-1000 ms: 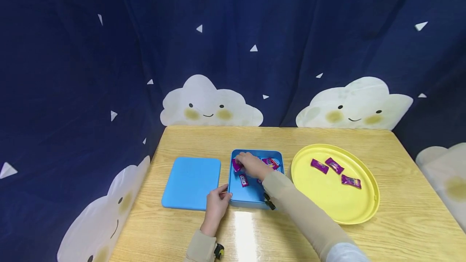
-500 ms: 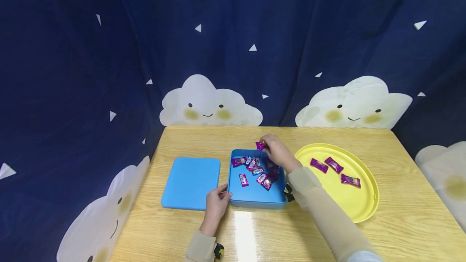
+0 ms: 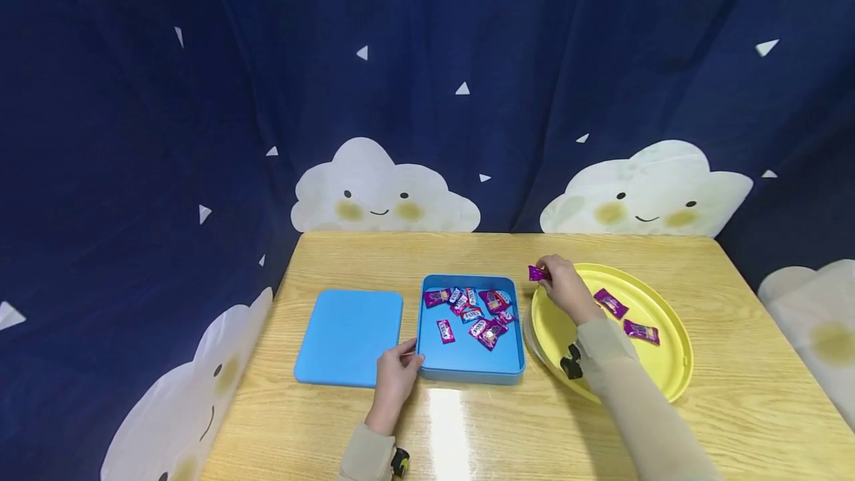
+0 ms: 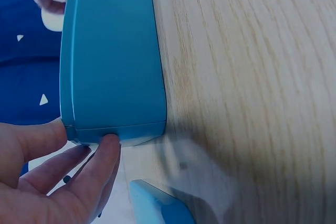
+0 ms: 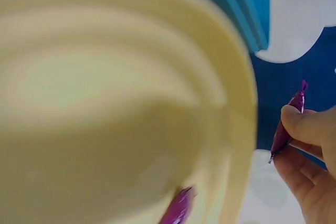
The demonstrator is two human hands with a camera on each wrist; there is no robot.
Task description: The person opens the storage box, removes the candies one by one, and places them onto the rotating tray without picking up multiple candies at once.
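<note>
Right hand pinched one purple candy, thumb on one side, fingers on the other. Hand was over the yellow tray at its ten o'clock edge; candy poked out just past the rim, held up in the air. In the right wrist view its ends pointed to about one and seven o'clock.

Left hand gripped nothing: fingers loosely extended, tips resting on the outer wall of the blue box at eight o'clock. Left wrist view showed the thumb up by the rim, a finger lower on the same wall.

Box sat with the tray just beside it at three o'clock and a flat blue lid near it at nine. Inside: a larger purple wrapper at ten o'clock, another at one, another at four, small mixed wrappers bunched near twelve, a lone pink packet toward nine. Lettering too small to read.

Tray held a far candy at twelve o'clock and a near candy at three. Right sleeve, beige, crossed the tray's six o'clock edge and hid part of it. Everything stood on a wooden table. At twelve o'clock, beyond it, hung a dark blue curtain with white triangles and clouds.
</note>
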